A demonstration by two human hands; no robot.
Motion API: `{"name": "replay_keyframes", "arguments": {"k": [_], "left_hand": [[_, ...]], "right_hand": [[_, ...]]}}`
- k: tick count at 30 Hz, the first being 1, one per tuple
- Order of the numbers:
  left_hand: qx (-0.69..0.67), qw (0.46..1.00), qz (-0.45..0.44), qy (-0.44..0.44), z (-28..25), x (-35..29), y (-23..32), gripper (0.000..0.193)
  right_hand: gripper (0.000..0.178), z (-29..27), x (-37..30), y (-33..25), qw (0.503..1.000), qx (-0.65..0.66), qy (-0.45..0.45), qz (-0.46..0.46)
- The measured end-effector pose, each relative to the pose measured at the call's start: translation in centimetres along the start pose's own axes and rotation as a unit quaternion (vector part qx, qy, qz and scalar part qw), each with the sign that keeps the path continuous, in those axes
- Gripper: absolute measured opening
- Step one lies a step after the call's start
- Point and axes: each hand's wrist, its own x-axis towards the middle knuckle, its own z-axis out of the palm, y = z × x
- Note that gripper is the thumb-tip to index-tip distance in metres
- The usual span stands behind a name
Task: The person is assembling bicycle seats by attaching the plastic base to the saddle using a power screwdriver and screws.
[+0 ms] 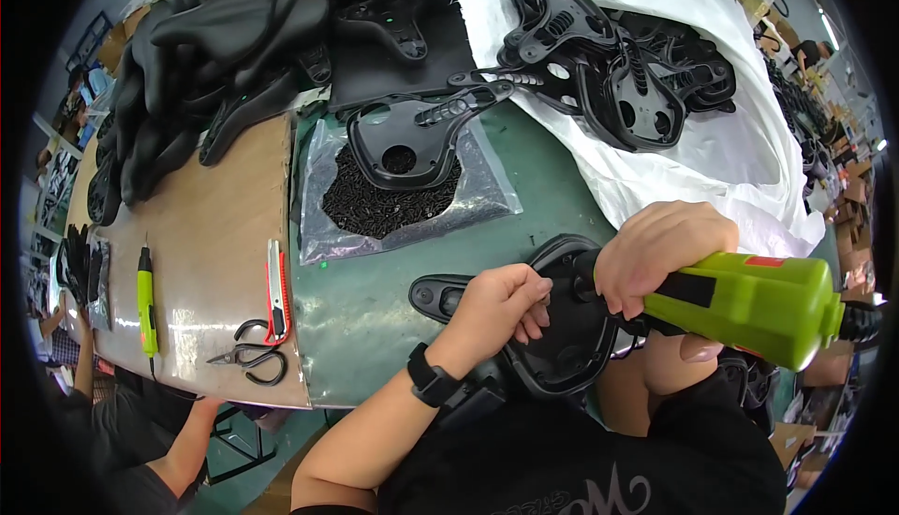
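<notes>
My right hand (660, 248) is wrapped round a lime-green electric screwdriver (768, 304), held nearly level with its black nose pointing left. The nose meets a black moulded plastic part (562, 346) at the table's front edge, close to my body; the tip's contact point is hidden. Over that part's left side is my left hand (510, 304), its fingers curled in and pressed together. Anything between those fingers is too small or hidden to name. The part's narrow arm (435, 295) sticks out to the left, beyond my wrist.
Black screws (393, 201) fill a clear plastic bag (496, 192); a black plastic bracket (412, 173) lies across it. More brackets (637, 94) sit on white sheeting at back right. Black padded pieces (234, 23) are heaped back left. Left are a cutter knife (276, 295), scissors (253, 360) and slim green screwdriver (146, 300).
</notes>
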Motion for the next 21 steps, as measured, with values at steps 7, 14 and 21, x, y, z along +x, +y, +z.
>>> {"name": "replay_keyframes", "arguments": {"k": [7, 14, 21], "left_hand": [[0.200, 0.975, 0.086, 0.048, 1.8, 0.6, 0.2, 0.022], [0.060, 0.998, 0.034, 0.009, 0.5, 0.6, 0.4, 0.022], [-0.157, 0.987, 0.041, -0.005, 1.6, -3.0, 1.5, 0.025]], "right_hand": [[0.052, 0.0, -0.9, 0.6, 0.989, 0.033, 0.121, 0.074], [0.053, -2.5, -1.0, -2.4, 0.976, 0.125, 0.149, -0.094], [0.049, -0.3, -3.0, -2.8, 0.938, 0.219, 0.223, -0.154]]}}
